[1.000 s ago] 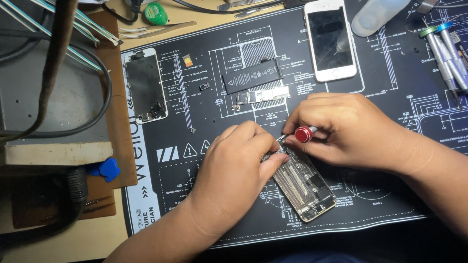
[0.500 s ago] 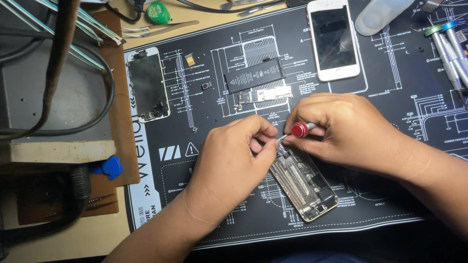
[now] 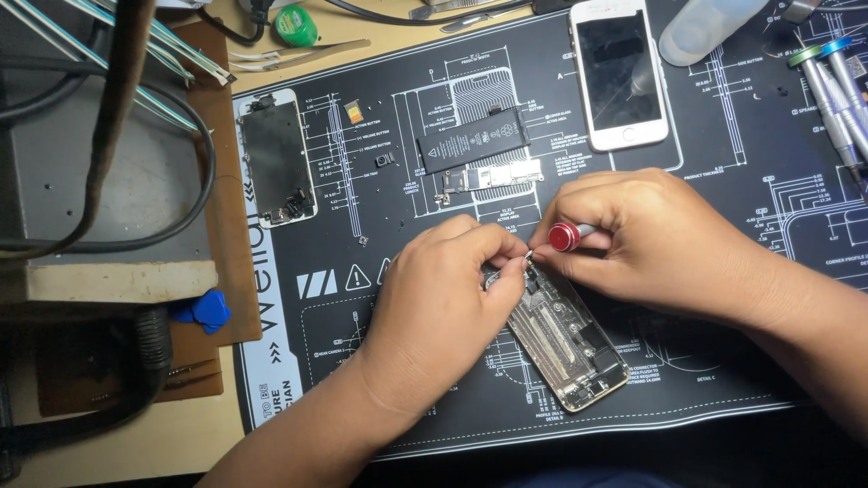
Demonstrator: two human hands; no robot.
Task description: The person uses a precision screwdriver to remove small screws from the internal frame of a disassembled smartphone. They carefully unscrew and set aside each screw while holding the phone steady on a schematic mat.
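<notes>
Dark blueprint-printed repair mat covers our counter, and near its front edge lies the opened phone chassis, angled with its far end under our fingers. Since 1 second ago our left hand has shifted its pinch up onto a small metal part at the chassis's top edge, so we judge the work has moved to that corner. Our right hand is closed around a red-capped screwdriver, tip at the same spot. Farther off lie 1 detached screen, a battery and a white phone. No containers hold parts.
</notes>
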